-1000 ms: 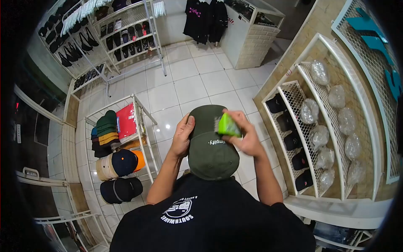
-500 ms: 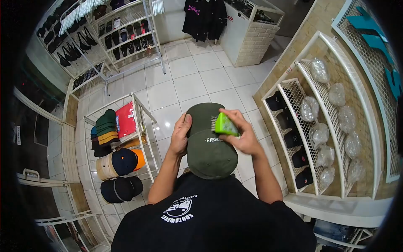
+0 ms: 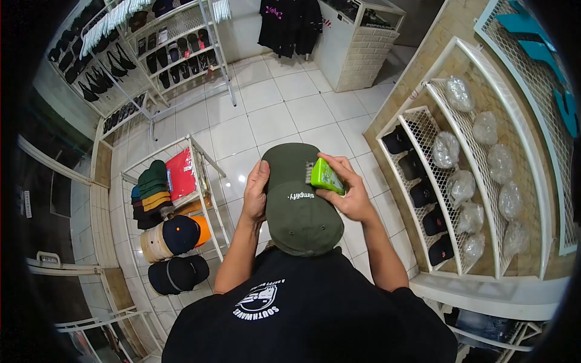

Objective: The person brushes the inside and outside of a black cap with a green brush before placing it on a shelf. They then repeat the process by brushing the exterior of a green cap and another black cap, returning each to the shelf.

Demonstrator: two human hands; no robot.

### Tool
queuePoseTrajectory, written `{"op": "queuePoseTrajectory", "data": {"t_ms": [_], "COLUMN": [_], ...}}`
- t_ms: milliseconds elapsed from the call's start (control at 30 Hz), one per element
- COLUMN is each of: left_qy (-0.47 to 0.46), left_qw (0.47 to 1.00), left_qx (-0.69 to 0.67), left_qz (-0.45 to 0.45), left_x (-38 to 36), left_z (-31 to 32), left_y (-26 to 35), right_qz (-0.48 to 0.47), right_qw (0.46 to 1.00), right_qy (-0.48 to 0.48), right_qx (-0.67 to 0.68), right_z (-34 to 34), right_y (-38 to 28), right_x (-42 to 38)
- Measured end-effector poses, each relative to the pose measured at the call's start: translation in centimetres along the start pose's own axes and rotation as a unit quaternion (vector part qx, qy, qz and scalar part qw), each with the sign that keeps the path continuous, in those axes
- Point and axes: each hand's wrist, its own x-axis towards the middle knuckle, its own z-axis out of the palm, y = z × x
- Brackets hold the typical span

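Note:
An olive-green cap (image 3: 302, 221) with "simplify." in white across its front is held before my chest, its brim pointing away from me. My left hand (image 3: 256, 190) grips the left edge of the brim, thumb on top. In my right hand (image 3: 351, 193) is a bright green brush (image 3: 327, 176), clasped between thumb and fingers. Its pale bristles point left and meet the right side of the brim, just above the lettering.
Left of me, a white wire rack (image 3: 206, 160) carries stacked caps (image 3: 156, 186) and a red packet (image 3: 180, 175). To the right, wall shelves (image 3: 436, 97) hold dark caps and clear plastic-wrapped bundles (image 3: 446, 150). A glass-topped counter (image 3: 357, 57) stands ahead on the tiled floor.
The brush has shifted slightly on the brim and uncovered the whole word on the cap. Both hands keep their hold, and the view has tilted a little.

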Motion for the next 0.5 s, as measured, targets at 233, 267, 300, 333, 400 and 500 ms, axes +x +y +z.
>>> {"op": "queuePoseTrajectory", "data": {"t_ms": [233, 267, 300, 333, 400, 500], "left_qy": [0.000, 0.002, 0.003, 0.003, 0.006, 0.025], "left_qw": [1.000, 1.000, 1.000, 1.000, 1.000, 0.998], "left_qx": [0.018, 0.020, -0.003, -0.027, -0.022, -0.054], "left_qz": [0.024, 0.021, 0.010, 0.000, 0.010, -0.004], "left_x": [0.0, -0.1, -0.2, -0.3, 0.0, 0.1], "left_z": [-1.1, -1.3, -1.4, -1.6, -1.7, -1.6], "left_y": [-0.1, 0.0, 0.1, 0.2, 0.3, 0.7], "right_qz": [0.003, 0.004, 0.008, 0.051, 0.070, 0.025], "right_qw": [0.999, 1.000, 1.000, 0.998, 0.993, 0.996], "right_qy": [0.027, -0.019, -0.017, 0.032, 0.093, -0.045], "right_qx": [-0.019, 0.022, 0.024, 0.021, -0.017, 0.072], "right_z": [0.7, 0.2, 0.3, 0.5, 0.9, 0.6], "right_y": [-0.4, -0.4, 0.0, 0.7, 0.8, 0.0], "right_x": [-0.5, -0.5, -0.6, -0.6, -0.6, -1.3]}}
